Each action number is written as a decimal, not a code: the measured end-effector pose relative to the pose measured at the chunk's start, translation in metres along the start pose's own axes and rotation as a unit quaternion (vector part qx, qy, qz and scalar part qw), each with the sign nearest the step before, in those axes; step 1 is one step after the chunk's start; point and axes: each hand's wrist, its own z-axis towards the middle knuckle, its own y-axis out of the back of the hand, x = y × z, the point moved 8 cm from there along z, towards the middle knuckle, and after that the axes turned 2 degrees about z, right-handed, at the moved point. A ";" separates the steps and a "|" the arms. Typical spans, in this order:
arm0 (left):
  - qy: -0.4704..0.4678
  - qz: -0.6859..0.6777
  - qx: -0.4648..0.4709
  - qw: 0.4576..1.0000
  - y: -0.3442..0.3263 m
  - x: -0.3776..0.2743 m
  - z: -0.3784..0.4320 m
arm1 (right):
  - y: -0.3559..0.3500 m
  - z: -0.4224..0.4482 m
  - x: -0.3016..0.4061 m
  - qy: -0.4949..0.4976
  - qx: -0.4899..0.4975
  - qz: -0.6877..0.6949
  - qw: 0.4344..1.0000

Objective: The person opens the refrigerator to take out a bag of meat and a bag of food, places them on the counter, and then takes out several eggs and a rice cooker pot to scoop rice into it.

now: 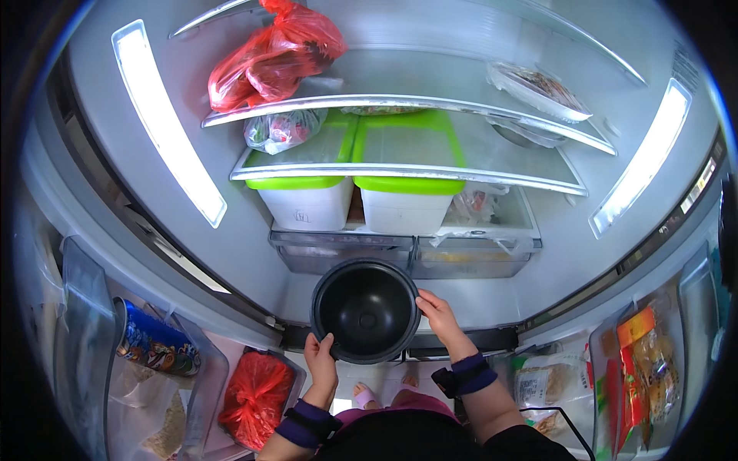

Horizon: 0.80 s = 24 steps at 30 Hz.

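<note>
A round black inner pot (365, 314), like that of a rice cooker, hangs in front of the open refrigerator, its bare inside facing up towards me. My left hand (320, 360) grips the rim at the lower left, thumb on top. On the right side, my right hand (437, 311) pinches the rim. Beyond the pot are two clear-fronted drawers (340, 253). Above them stand two white bins with green lids (406, 204), beneath a glass shelf (415, 171).
A red plastic bag (277, 63) sits on the upper shelf (403, 104), and a wrapped tray (539, 89) lies at its right. Door racks flank me, holding a blue can (155, 340), another red bag (256, 397) and food packets (646, 369).
</note>
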 end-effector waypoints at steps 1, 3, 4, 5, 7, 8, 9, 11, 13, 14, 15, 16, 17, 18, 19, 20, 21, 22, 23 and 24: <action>-0.007 0.006 -0.001 1.000 -0.002 -0.002 0.000 | 0.001 0.001 -0.002 -0.010 0.002 0.009 1.000; -0.031 0.054 -0.008 0.998 -0.002 -0.004 0.002 | 0.002 0.006 -0.001 -0.003 0.010 0.002 1.000; -0.047 0.096 -0.013 0.994 0.001 -0.001 0.004 | 0.002 0.008 -0.002 0.002 0.014 -0.001 1.000; -0.064 0.137 -0.017 0.988 0.003 -0.001 0.005 | 0.005 0.011 -0.002 0.010 0.007 -0.015 1.000; -0.066 0.193 0.000 0.979 0.002 -0.001 0.007 | 0.010 0.014 -0.004 0.024 -0.011 -0.043 0.999; -0.067 0.221 0.009 0.973 0.002 -0.001 0.008 | 0.010 0.016 -0.005 0.028 -0.014 -0.050 0.998; -0.075 0.249 0.004 0.965 0.005 -0.001 0.009 | 0.011 0.018 -0.004 0.031 -0.017 -0.060 0.998; -0.092 0.306 -0.005 0.947 0.009 -0.002 0.012 | 0.011 0.016 -0.003 0.036 -0.034 -0.081 0.995; -0.023 0.237 0.026 0.971 0.001 -0.006 0.008 | 0.012 0.015 0.008 0.047 -0.061 -0.107 0.991; 0.013 0.202 0.043 0.978 -0.003 -0.008 0.006 | 0.012 0.015 0.008 0.039 -0.069 -0.103 0.992; 0.022 0.221 0.039 0.974 -0.002 -0.011 0.006 | 0.012 0.015 0.009 0.031 -0.078 -0.099 0.992; 0.031 0.240 0.036 0.970 0.001 -0.014 0.007 | 0.013 0.014 0.011 0.023 -0.086 -0.096 0.991; 0.039 0.259 0.033 0.965 0.007 -0.016 0.008 | 0.015 0.014 0.019 0.029 -0.091 -0.123 0.988; -0.037 0.330 -0.016 0.943 0.032 -0.017 0.019 | 0.012 0.013 0.031 0.034 -0.091 -0.148 0.984; -0.141 0.368 -0.058 0.917 0.031 -0.041 0.019 | 0.014 0.012 0.042 0.038 -0.097 -0.174 0.979; -0.155 0.302 -0.058 0.939 0.028 -0.049 0.019 | 0.016 0.012 0.051 0.044 -0.109 -0.168 0.979; -0.167 0.235 -0.056 0.956 0.011 -0.073 0.014 | 0.020 0.010 0.060 0.049 -0.122 -0.162 0.978; -0.163 0.185 -0.029 0.969 -0.007 -0.087 0.013 | 0.021 0.009 0.067 0.055 -0.131 -0.157 0.977; -0.170 0.163 0.008 0.972 -0.032 -0.103 0.010 | 0.020 0.009 0.076 0.072 -0.138 -0.142 0.978; -0.178 0.137 0.047 0.973 -0.062 -0.117 0.007 | 0.020 0.009 0.086 0.091 -0.146 -0.129 0.977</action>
